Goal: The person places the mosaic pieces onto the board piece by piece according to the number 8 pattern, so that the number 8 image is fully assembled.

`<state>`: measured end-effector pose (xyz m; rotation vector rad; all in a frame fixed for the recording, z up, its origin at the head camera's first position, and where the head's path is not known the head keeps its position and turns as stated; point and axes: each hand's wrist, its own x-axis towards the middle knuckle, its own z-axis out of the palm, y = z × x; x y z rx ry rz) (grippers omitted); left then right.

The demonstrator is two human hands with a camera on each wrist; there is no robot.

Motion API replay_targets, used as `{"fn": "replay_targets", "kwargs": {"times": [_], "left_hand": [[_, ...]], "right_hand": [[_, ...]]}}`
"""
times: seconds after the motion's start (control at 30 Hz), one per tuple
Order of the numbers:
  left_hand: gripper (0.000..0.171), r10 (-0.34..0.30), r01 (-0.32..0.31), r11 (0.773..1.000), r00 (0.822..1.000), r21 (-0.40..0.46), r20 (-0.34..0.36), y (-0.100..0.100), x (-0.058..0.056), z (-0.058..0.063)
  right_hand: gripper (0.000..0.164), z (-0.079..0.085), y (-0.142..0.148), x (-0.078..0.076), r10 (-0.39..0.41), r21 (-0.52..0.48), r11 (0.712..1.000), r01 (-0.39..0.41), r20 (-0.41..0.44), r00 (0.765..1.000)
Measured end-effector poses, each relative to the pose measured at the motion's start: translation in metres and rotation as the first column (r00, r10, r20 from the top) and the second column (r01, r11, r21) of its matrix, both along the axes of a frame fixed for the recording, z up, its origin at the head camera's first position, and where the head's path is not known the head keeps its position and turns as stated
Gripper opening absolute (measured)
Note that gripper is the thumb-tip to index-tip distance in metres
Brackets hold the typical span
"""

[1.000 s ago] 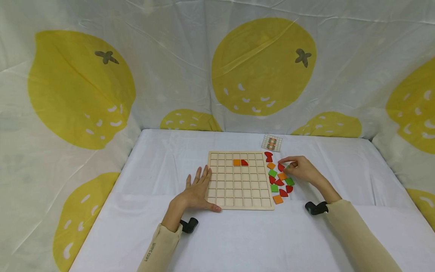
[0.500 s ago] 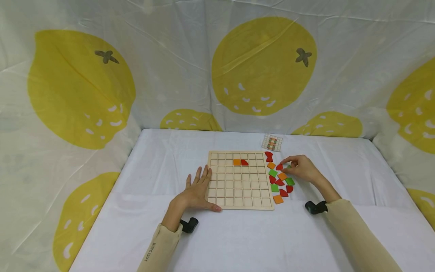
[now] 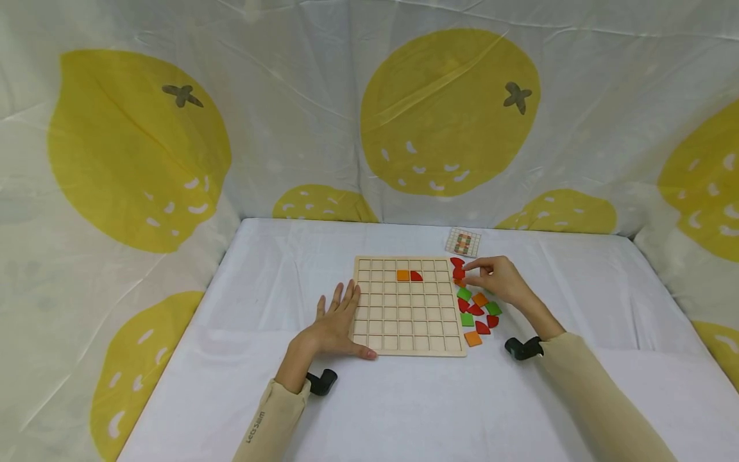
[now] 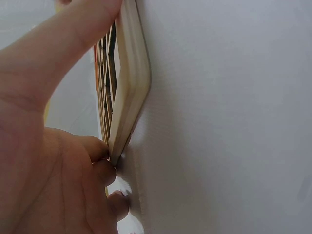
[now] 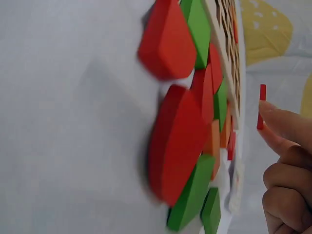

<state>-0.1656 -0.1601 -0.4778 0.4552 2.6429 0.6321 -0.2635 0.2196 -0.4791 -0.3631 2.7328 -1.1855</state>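
Observation:
A wooden grid board (image 3: 404,314) lies on the white-covered table. On it, an orange square tile (image 3: 403,275) sits beside a red quarter-circle tile (image 3: 416,276) in the second row from the back. My left hand (image 3: 330,330) rests with spread fingers along the board's left edge, its thumb at the front left corner. Between thumb and fingertip, my right hand (image 3: 504,279) pinches another red quarter-circle tile (image 5: 263,91). The right wrist view has that tile edge-on, held above the loose tiles. In the head view it overlaps the tiles by the board's back right corner.
Loose tiles lie along the board's right side, among them a green square (image 3: 464,294), an orange square (image 3: 473,339) and a red quarter-circle (image 3: 482,328). A small pattern card (image 3: 463,242) lies behind the board. A lemon-print cloth (image 3: 450,115) hangs behind the table.
My right hand has tilted up a red quarter-circle tile from the loose ones and carried it left and slightly back, towards the board. My left hand has stayed still.

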Motion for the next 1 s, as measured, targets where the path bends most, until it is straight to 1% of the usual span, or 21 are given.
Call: {"fn": "replay_targets", "kwargs": {"times": [0.17,0.37,0.63,0.83,1.0], "left_hand": [[0.142,0.001,-0.001,1.0,1.0,-0.003,0.003,0.0,0.0,0.0],[0.142,0.004,-0.004,1.0,1.0,-0.015,0.006,0.0,0.0,0.001],[0.143,0.005,-0.005,1.0,1.0,-0.024,0.003,0.001,0.0,0.0],[0.143,0.002,-0.002,1.0,1.0,-0.03,0.004,0.0,0.0,0.0],[0.143,-0.001,0.001,0.999,1.0,-0.038,-0.004,0.0,0.0,0.0]], "right_hand": [[0.031,0.006,-0.028,-0.003,0.027,-0.05,0.998,-0.026,0.036,0.999],[0.028,0.005,-0.061,-0.005,0.091,-0.069,0.993,-0.091,-0.004,0.996],[0.027,0.001,-0.096,-0.007,0.089,-0.089,0.992,-0.086,0.027,0.996],[0.026,-0.004,-0.114,-0.011,0.095,-0.065,0.994,-0.092,0.035,0.995],[0.026,-0.005,-0.124,-0.012,0.103,-0.064,0.993,-0.101,0.018,0.995]]}}
